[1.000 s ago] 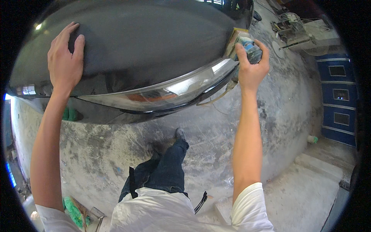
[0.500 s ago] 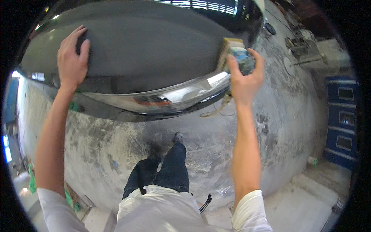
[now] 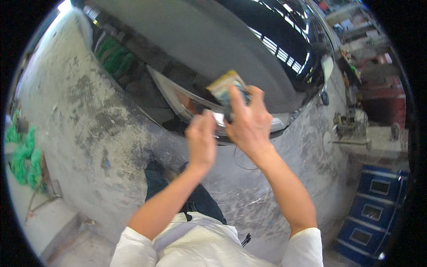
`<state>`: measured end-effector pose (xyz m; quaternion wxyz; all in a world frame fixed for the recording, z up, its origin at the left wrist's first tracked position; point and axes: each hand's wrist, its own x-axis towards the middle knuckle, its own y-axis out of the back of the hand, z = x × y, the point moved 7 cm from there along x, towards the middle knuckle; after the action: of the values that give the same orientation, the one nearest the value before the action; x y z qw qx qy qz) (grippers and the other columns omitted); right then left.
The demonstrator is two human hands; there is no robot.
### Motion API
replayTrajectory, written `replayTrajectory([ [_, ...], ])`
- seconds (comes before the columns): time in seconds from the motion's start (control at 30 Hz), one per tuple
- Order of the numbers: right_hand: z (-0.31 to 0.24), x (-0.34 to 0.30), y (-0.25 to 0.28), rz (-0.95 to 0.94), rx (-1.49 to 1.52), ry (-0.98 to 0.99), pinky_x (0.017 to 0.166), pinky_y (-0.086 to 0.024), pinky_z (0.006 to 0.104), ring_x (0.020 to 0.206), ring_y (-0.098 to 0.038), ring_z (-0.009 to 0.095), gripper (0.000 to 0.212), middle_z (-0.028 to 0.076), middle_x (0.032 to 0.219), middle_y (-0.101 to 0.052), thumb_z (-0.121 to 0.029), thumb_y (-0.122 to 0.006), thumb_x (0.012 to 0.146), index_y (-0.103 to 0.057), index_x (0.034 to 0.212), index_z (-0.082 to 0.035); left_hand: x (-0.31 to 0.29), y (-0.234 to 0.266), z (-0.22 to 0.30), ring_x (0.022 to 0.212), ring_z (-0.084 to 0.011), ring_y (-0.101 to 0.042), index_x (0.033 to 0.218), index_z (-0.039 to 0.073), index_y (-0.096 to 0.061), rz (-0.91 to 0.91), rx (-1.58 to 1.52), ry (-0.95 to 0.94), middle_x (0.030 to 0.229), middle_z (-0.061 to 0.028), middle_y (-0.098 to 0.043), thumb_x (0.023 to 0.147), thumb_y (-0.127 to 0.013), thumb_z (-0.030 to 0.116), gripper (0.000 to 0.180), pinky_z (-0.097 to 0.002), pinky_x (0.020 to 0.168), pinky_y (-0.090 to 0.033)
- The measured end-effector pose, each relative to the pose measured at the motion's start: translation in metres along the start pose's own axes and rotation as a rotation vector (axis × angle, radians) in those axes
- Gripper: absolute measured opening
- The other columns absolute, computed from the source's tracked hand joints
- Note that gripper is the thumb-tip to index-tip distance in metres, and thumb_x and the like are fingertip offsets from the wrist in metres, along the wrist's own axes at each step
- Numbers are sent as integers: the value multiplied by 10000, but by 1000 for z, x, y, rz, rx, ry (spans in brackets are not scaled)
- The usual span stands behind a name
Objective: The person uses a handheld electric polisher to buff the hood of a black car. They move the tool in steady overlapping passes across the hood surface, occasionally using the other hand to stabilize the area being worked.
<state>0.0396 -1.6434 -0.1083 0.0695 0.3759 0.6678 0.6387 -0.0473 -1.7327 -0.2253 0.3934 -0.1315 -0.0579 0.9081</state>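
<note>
Right hand: the right hand (image 3: 250, 124) reaches over the hood's near edge, back of the hand up, its fingers spread and clamped on the sander.
Right arm: the bare forearm (image 3: 291, 189) slants up and inward from the lower right, below a short white sleeve (image 3: 304, 247).
Sander: the blue-grey sander (image 3: 222, 91), with a yellow-edged pad, lies tilted at the near edge of the hood (image 3: 195, 40), just above the headlight (image 3: 168, 91).
Left hand: the left hand (image 3: 201, 141) is raised in front of the headlight, close beside the right hand and apart from the sander; its fingers look drawn together and slightly bent, though motion blur leaves me unable to tell whether they touch the car.
Left arm: it angles up and to the right from the lower left, so the two hands nearly meet before the body.
Cord: a thin cord (image 3: 243, 167) loops below the right wrist.
Floor: the worn grey floor (image 3: 98, 104) runs below the car's near edge.
Left side: green netting (image 3: 27, 158) lies in a heap near the floor's left edge.
Right side: a blue cabinet (image 3: 356, 210) with small framed windows stands at the floor's lower right corner.
</note>
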Motion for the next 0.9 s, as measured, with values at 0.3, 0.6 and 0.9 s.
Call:
replayTrajectory([
  [0.3,-10,26,-12,-47,-190,169,700,-614,514,992,-713,458,772,244,1271,-554,-161,-847,775,-540,1478,-76,0,-74,-14,992,-93,-634,1223,44,-675,-275,-918,305,1077,8,-685,1055,-565,711,696,-274,839,-524],
  [0.6,-14,22,3,-141,-200,181,772,-601,499,968,-700,431,664,214,1255,-554,-123,-845,765,-680,1406,-175,-14,-93,-27,860,-69,-538,1013,43,-701,-267,-862,224,947,36,-641,1087,-545,664,644,-273,739,-452],
  [0.9,-29,12,-4,-189,-282,218,798,-607,511,1003,-695,456,728,248,1286,-524,-114,-846,757,-676,1452,-251,-21,-86,-30,844,-88,-523,927,21,-662,-148,-762,156,880,21,-614,1121,-438,680,723,-314,700,-455],
])
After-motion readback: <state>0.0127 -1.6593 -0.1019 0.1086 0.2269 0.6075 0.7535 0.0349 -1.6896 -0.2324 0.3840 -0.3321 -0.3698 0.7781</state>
